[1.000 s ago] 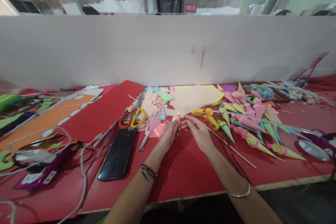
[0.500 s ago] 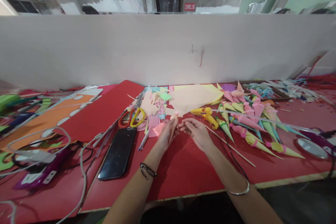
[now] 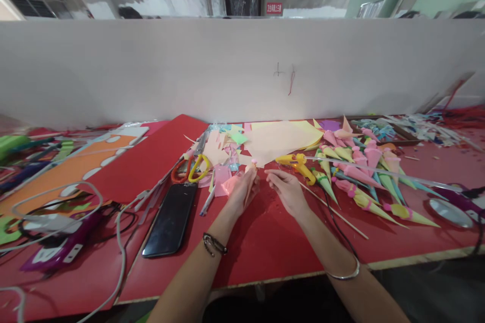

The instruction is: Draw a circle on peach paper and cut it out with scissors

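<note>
My left hand is wrapped round a small pale-pink paper cone, its pink-tipped top showing above the fingers. To the right, my right hand is apart from it, with thumb and fingers brought close together; whether anything small is between them is too small to tell. Just beyond that hand lies a yellow glue gun. A heap of coloured paper cones is at the right. Pink paper scraps lie beside my left hand.
Scissors and a black phone lie on the left, near a large red sheet. Pale sheets rest at the back before a white partition. A thin stick and cables cross the red table.
My right hand has moved slightly right, widening the gap to my left hand. The cone stays in my left hand, which has hardly moved.
</note>
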Tool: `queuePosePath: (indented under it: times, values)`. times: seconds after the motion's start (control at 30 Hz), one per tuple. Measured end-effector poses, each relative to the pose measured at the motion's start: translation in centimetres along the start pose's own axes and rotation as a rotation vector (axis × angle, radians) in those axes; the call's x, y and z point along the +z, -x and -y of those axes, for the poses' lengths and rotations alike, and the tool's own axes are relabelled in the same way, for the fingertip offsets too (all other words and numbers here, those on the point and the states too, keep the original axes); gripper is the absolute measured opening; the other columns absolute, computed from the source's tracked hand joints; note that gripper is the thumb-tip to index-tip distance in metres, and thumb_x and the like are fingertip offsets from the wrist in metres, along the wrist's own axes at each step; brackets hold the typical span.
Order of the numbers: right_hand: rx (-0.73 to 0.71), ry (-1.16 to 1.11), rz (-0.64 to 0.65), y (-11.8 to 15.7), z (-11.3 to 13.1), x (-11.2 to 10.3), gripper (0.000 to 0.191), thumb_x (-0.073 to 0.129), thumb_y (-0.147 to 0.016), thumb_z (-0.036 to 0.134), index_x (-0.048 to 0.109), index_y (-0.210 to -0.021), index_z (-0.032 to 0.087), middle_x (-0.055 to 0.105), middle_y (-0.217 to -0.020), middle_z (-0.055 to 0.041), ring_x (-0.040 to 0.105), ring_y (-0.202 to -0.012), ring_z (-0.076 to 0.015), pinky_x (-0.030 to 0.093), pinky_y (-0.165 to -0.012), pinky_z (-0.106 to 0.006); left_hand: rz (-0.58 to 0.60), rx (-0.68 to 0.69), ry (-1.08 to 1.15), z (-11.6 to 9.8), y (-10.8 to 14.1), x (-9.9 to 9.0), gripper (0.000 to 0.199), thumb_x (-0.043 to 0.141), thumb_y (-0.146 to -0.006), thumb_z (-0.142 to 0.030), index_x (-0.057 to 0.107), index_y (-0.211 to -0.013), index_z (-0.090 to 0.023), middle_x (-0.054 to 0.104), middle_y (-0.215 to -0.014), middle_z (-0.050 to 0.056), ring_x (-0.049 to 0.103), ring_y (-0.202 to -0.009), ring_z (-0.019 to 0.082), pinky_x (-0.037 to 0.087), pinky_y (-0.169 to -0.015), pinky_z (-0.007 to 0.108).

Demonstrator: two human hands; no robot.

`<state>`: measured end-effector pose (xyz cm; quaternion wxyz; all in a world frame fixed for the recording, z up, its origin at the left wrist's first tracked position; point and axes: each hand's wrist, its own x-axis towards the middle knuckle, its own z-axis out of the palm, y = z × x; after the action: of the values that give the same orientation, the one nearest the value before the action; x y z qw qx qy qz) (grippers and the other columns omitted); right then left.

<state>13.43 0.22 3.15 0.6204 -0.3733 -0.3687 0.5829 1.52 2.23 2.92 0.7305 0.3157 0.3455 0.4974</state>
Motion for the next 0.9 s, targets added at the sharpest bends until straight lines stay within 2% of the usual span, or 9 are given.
queuePosePath:
  times: [0.1,0.17,0.27,0.37,0.5,0.63,0.77,0.9]
  values:
    - [0.028,-0.035,-0.014,0.01,-0.02,0.13,0.021,0.069,-0.058,0.026,0.068,-0.077,0.018,0.066,-0.071,-0.0006,0.058,-0.064,-0.0115,0.047,-0.065,-0.026,0.031,-0.023,-0.065,0.15,-0.01,-0.09,0.034,0.055,-0.067,-0.050,0.046,-0.072,-0.017,0.038,-0.048,-0.008,0.025,-0.034,0.002,0.015,-0.034,0.016]
    - [0.019,-0.039,-0.019,0.04,-0.01,0.17,0.021,0.069,-0.058,0.027,0.068,-0.077,0.019,0.067,-0.072,-0.0011,0.060,-0.066,-0.0132,0.048,-0.068,-0.029,0.048,-0.036,-0.091,0.19,-0.01,-0.16,0.037,0.049,-0.070,-0.053,0.048,-0.073,-0.016,0.037,-0.046,-0.008,0.025,-0.034,0.002,0.015,-0.034,0.016]
    - [-0.042,0.046,-0.012,0.14,0.02,0.13,0.015,0.066,-0.063,0.029,0.066,-0.073,0.018,0.065,-0.064,0.0002,0.058,-0.058,-0.0116,0.048,-0.060,-0.026,0.045,-0.041,-0.094,0.18,0.01,-0.15,0.039,0.044,-0.072,-0.054,0.050,-0.072,-0.015,0.038,-0.044,-0.007,0.028,-0.034,0.004,0.018,-0.035,0.017]
    - [-0.144,0.176,-0.014,0.28,0.12,0.10,0.009,0.064,-0.066,0.027,0.064,-0.067,0.018,0.061,-0.057,0.0026,0.054,-0.051,-0.0092,0.046,-0.053,-0.023,0.020,-0.042,-0.087,0.15,0.08,0.09,0.040,0.048,-0.068,-0.056,0.049,-0.064,-0.015,0.038,-0.042,-0.006,0.030,-0.036,0.004,0.021,-0.037,0.018]
    - [-0.169,0.237,-0.005,0.38,0.31,0.23,0.011,0.063,-0.066,0.025,0.065,-0.074,0.018,0.066,-0.070,0.0004,0.059,-0.060,-0.0120,0.049,-0.062,-0.026,-0.034,-0.025,-0.073,0.17,0.21,0.61,0.040,0.054,-0.063,-0.055,0.048,-0.059,-0.016,0.041,-0.044,-0.006,0.030,-0.037,0.004,0.021,-0.038,0.019]
    - [-0.153,0.198,0.009,0.38,0.25,0.31,0.013,0.062,-0.066,0.024,0.065,-0.078,0.019,0.068,-0.080,-0.0014,0.063,-0.074,-0.0161,0.050,-0.073,-0.029,-0.069,0.054,-0.124,0.27,0.25,0.74,0.038,0.050,-0.068,-0.052,0.047,-0.054,-0.016,0.039,-0.039,-0.005,0.032,-0.036,0.005,0.023,-0.038,0.019]
    - [-0.183,0.234,0.030,0.48,0.16,0.26,0.013,0.060,-0.069,0.025,0.064,-0.080,0.019,0.067,-0.082,-0.0024,0.064,-0.075,-0.0171,0.051,-0.072,-0.030,-0.168,0.106,-0.218,0.45,0.19,0.46,0.039,0.043,-0.072,-0.050,0.052,-0.057,-0.015,0.046,-0.040,-0.003,0.040,-0.038,0.007,0.028,-0.041,0.020]
    - [-0.334,0.419,0.058,0.78,0.35,0.29,0.007,0.059,-0.071,0.022,0.064,-0.075,0.020,0.063,-0.075,-0.0017,0.061,-0.068,-0.0150,0.050,-0.065,-0.027,-0.169,0.110,-0.270,0.76,0.29,0.39,0.041,0.043,-0.072,-0.051,0.055,-0.058,-0.015,0.050,-0.044,-0.001,0.044,-0.041,0.008,0.031,-0.043,0.020]
